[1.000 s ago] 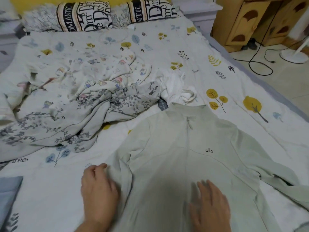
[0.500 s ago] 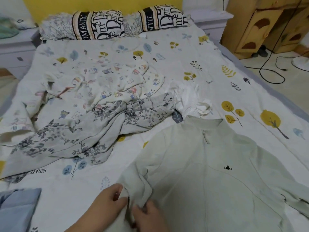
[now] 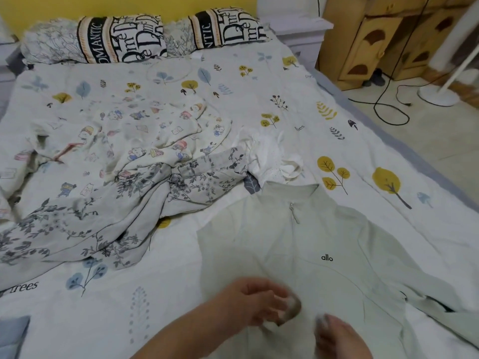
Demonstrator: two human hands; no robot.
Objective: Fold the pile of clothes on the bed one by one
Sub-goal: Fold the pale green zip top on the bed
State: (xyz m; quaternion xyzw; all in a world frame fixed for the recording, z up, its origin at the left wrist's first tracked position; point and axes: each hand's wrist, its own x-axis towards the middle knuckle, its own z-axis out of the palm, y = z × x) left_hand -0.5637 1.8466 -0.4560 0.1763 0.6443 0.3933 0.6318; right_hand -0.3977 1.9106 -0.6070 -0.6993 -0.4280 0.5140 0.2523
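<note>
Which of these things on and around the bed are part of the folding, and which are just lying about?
Part of the job:
jacket
left hand
right hand
floral garment
cartoon garment
white garment

Lying about:
pillows
cabinet
cable
fan base

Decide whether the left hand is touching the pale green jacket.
Touching: the head view shows the left hand pinching a fold of the pale green jacket.

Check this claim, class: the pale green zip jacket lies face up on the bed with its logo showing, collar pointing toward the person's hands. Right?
Not quite. In the head view the jacket lies face up, logo showing, but its collar points away from the hands, toward the pillows.
</note>
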